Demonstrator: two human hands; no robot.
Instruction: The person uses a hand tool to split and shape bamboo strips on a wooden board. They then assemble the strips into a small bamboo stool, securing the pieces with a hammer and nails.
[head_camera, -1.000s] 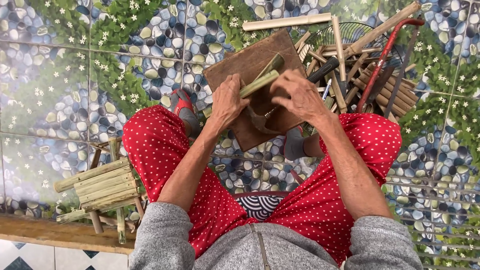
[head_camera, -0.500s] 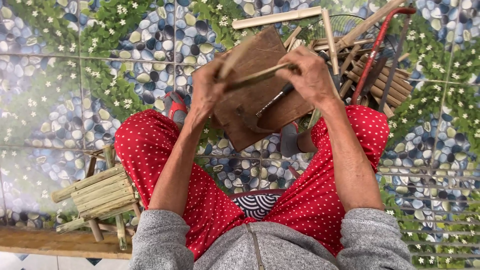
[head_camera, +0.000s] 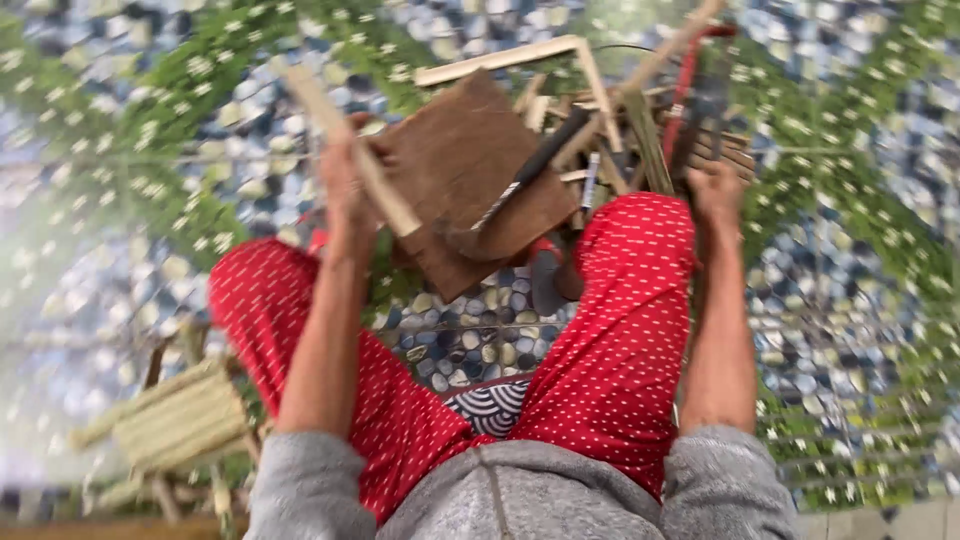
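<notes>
Reaching forward over the left knee, the left hand (head_camera: 345, 185) is raised with its forearm stretched straight out, its fingers closed round a pale bamboo strip (head_camera: 350, 150) that runs on a slant from upper left down to the lower right, its lower end lying across the edge of a brown wooden board (head_camera: 470, 170). The strip is flat, narrow and light tan, blurred by motion. On the other side, the right hand (head_camera: 715, 185) is stretched out past the right knee and lies at the edge of a heap of bamboo pieces (head_camera: 640, 130), near a red-handled tool (head_camera: 685, 85); whether its fingers are closed on anything cannot be told through the blur. The board sits tilted between the two knees, well apart from the right hand, with a dark-handled knife (head_camera: 530, 170) lying slantwise on it. Red trousers with white dots (head_camera: 620, 330) cover both legs, above a patterned floor of blue pebbles and green leaves (head_camera: 120, 120). A small bamboo frame (head_camera: 180, 420) stands by the left leg
</notes>
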